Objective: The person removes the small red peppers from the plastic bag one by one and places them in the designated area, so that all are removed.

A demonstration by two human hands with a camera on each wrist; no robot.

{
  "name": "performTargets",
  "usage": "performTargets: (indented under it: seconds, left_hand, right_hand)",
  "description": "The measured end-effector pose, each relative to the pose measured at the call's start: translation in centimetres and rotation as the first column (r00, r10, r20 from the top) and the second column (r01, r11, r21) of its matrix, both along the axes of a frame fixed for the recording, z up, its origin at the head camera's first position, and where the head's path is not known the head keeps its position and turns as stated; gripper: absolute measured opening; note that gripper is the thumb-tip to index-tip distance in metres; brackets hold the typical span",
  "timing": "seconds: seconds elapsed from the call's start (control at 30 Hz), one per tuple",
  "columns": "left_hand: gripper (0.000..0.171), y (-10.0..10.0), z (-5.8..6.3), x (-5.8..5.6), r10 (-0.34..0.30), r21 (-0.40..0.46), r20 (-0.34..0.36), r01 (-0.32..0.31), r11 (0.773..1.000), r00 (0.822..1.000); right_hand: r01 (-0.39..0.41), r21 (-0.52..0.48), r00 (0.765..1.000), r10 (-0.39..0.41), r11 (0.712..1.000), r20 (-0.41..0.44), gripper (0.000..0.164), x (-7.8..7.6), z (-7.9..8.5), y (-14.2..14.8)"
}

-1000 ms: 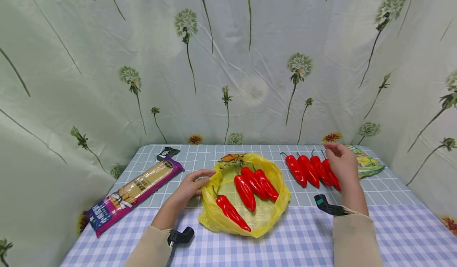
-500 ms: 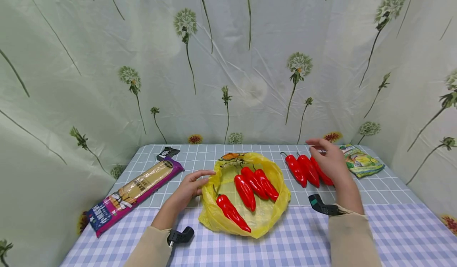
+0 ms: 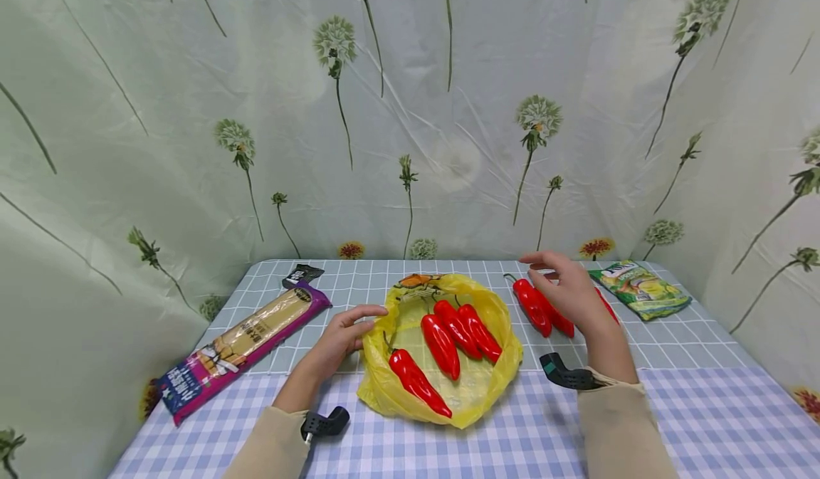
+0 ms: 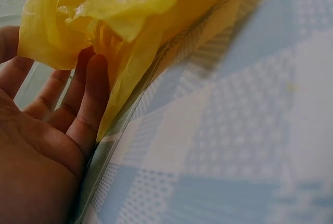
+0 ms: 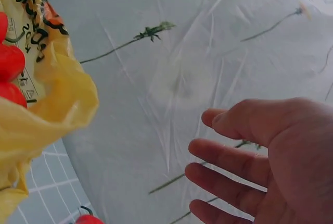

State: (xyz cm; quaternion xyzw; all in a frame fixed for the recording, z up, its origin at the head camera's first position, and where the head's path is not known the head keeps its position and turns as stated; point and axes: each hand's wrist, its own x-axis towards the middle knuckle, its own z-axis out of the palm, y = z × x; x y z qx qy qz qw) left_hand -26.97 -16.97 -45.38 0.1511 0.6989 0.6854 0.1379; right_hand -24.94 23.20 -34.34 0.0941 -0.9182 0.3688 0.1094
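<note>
A yellow plastic bag stands with its mouth spread wide, several red peppers lying inside. At its left side my left hand touches the bag wall. The left wrist view has the fingers nearly straight against the yellow plastic. To the right of the bag, more red peppers lie in a row. Over this row hovers my right hand, hiding part of it. The right wrist view shows that hand holding nothing, fingers spread and slightly bent.
A long purple packet with a clear window lies at the left, a small black packet behind it. Back right is a green and yellow packet. A floral curtain stands behind the checked table.
My right hand has moved left above the row of peppers, uncovering the green packet and a pepper at the right end. My left hand stays at the bag.
</note>
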Motion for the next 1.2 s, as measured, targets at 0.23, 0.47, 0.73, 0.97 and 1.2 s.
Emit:
performTargets:
  seconds: [0.23, 0.47, 0.73, 0.97, 1.2]
  left_hand:
    - [0.038, -0.2, -0.2, 0.0, -0.008, -0.009, -0.022, 0.008, 1.0, 1.0]
    - [0.035, -0.2, -0.3, 0.1, 0.001, -0.041, -0.007, -0.001, 0.999, 1.0]
    - [0.038, -0.2, -0.1, 0.2, -0.035, -0.039, -0.011, 0.035, 0.999, 0.999]
    - [0.039, -0.2, -0.2, 0.1, -0.047, -0.04, -0.013, 0.047, 0.998, 0.999]
    - [0.041, -0.1, -0.3, 0.1, -0.063, -0.045, -0.026, 0.061, 0.997, 0.998]
  right_hand:
    - [-0.096, 0.033, 0.994, 0.098, 0.995, -0.046, 0.029, -0.4, -0.7, -1.7]
    - [-0.164, 0.023, 0.986, 0.165, 0.986, -0.037, 0.027, -0.6, -1.0, -3.2]
    - [-0.248, 0.046, 0.968, 0.25, 0.968, -0.028, 0.026, -0.7, -1.4, -5.2]
    - [-0.335, 0.03, 0.942, 0.333, 0.942, 0.044, 0.025, -0.4, -1.1, -6.3]
    - [-0.438, -0.006, 0.895, 0.437, 0.899, 0.095, 0.027, -0.1, -1.5, -7.5]
